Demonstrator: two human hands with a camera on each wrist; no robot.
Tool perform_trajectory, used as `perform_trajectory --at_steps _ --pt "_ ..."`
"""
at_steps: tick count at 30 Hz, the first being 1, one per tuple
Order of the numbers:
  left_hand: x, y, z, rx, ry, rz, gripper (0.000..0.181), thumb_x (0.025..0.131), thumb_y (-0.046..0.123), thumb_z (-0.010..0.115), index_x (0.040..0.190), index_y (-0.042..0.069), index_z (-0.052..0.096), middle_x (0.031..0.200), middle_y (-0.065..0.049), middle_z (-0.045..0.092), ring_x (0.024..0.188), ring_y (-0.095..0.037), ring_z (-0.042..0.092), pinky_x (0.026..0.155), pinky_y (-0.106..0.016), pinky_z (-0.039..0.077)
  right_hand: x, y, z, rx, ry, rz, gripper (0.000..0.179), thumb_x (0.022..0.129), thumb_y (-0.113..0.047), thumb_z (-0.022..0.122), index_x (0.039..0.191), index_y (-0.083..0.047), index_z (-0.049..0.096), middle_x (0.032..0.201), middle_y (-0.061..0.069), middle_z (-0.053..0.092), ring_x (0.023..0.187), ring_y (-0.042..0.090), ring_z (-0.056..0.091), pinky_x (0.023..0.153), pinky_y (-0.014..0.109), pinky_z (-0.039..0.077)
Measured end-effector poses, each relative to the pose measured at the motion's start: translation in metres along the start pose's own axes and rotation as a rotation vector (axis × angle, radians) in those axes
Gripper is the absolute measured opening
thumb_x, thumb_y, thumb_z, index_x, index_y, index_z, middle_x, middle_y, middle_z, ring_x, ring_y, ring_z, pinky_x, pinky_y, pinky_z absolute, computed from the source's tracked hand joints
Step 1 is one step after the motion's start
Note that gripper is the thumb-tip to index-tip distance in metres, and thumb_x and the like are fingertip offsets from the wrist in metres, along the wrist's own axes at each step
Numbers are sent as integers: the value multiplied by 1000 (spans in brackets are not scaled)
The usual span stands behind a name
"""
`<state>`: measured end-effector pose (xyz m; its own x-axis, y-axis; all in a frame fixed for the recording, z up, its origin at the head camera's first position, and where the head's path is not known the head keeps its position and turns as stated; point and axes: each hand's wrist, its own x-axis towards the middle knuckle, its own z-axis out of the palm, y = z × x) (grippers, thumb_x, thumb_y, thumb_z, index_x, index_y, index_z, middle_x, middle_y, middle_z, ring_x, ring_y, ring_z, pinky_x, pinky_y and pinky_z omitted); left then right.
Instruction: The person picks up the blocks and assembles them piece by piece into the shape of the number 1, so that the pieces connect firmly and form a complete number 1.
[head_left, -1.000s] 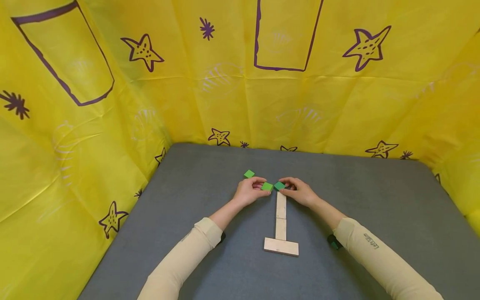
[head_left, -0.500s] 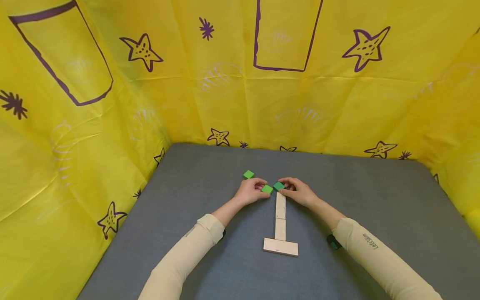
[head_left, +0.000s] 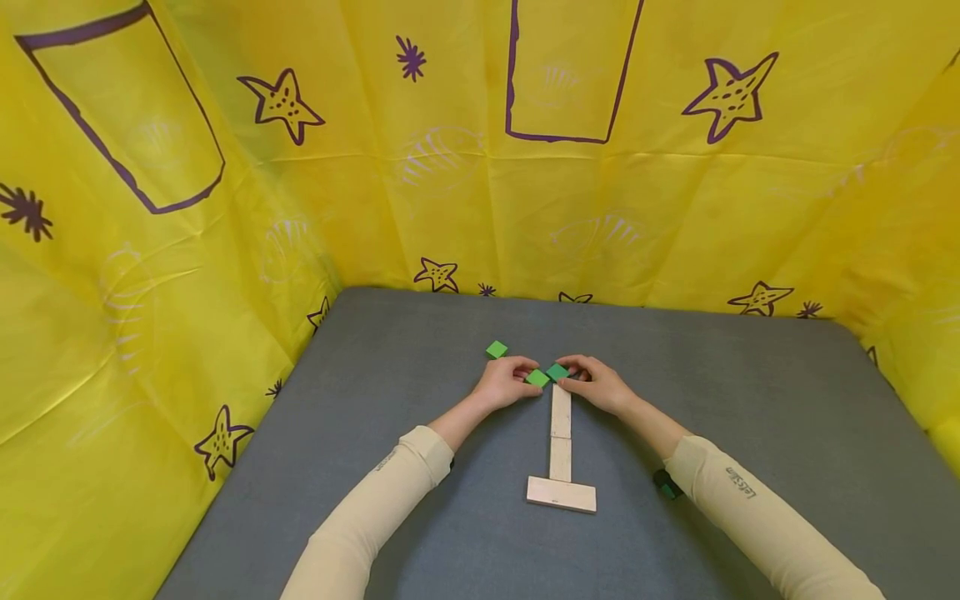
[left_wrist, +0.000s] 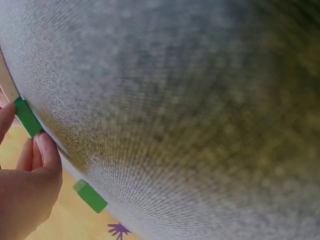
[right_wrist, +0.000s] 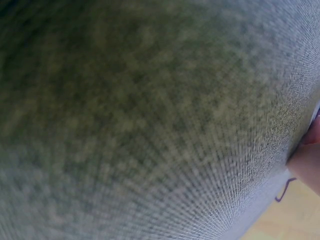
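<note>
My left hand (head_left: 504, 383) pinches a light green block (head_left: 537, 378) between thumb and fingers. Just to its right, my right hand (head_left: 602, 386) grips a darker green block (head_left: 557, 372) at the far end of a row of wooden planks (head_left: 561, 412). The two green blocks sit corner to corner, very close; whether they touch I cannot tell. In the left wrist view the left fingers hold a green block (left_wrist: 28, 118) down at the cloth. Only a bit of the right hand (right_wrist: 307, 155) shows in the right wrist view, its block out of sight.
Another light green block (head_left: 497, 349) lies beyond the left hand. At the near end of the plank row, a wooden plank (head_left: 561, 494) lies crosswise. Grey cloth (head_left: 465, 517) covers the table, and a yellow patterned curtain (head_left: 465, 192) hangs behind and at the sides.
My left hand has shifted slightly to the right with its light green block, bringing it nearer the darker one. The right hand has stayed almost still.
</note>
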<state>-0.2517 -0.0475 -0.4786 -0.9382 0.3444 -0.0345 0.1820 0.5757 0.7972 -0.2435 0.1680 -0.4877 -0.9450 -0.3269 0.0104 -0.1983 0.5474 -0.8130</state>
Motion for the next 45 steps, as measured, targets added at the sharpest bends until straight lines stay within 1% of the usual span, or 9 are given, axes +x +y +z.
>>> perform_trajectory --at_steps 9,14,19,23,29,33,38,45 --pt "-1 4 1 5 -5 14 41 81 11 79 120 3 68 104 -9 70 93 -19 65 80 -27 52 0 1 0 -11 0 6 36 94 -17 65 127 -1 60 104 13 58 81 21 48 71 34 38" --pt "-1 3 2 8 -8 21 41 82 11 78 121 3 67 107 -9 70 95 -20 65 81 -27 52 0 0 1 -12 0 -1 36 94 -17 65 127 -1 60 104 13 57 81 21 48 71 35 39" --pt "-1 3 2 19 0 32 40 83 11 77 121 4 67 108 -9 69 96 -20 65 81 -27 52 0 2 1 -31 10 -18 36 94 -16 64 127 -1 60 103 12 57 80 20 48 70 33 39" --pt "-1 4 2 10 8 32 41 83 11 78 121 3 67 108 -10 69 96 -21 65 82 -29 52 1 2 0 -28 4 -5 37 94 -16 65 127 -2 60 103 13 57 80 20 48 72 34 39" --pt "-3 3 0 -35 23 8 40 83 12 78 120 3 67 111 -10 68 99 -22 64 84 -30 52 1 2 1 -19 2 -9 36 94 -15 66 127 -1 60 104 13 57 80 20 48 72 34 39" --pt "-3 2 -2 -79 44 -22 38 84 16 77 120 5 68 112 -8 68 101 -20 63 85 -29 51 1 3 1 -23 5 7 37 94 -18 66 127 -3 60 105 13 57 82 20 48 72 33 39" --pt "-4 2 -4 -159 94 -59 37 86 20 76 119 7 68 111 -7 69 100 -19 64 81 -27 52 2 4 1 -26 3 15 37 94 -19 65 128 -4 60 105 13 57 83 21 48 72 33 39" --pt "-6 2 -8 -251 158 -64 36 85 20 77 118 8 69 110 -7 70 100 -20 65 80 -28 53 3 5 2 -25 8 -1 36 93 -17 66 126 -3 61 103 12 58 82 20 49 72 34 39"
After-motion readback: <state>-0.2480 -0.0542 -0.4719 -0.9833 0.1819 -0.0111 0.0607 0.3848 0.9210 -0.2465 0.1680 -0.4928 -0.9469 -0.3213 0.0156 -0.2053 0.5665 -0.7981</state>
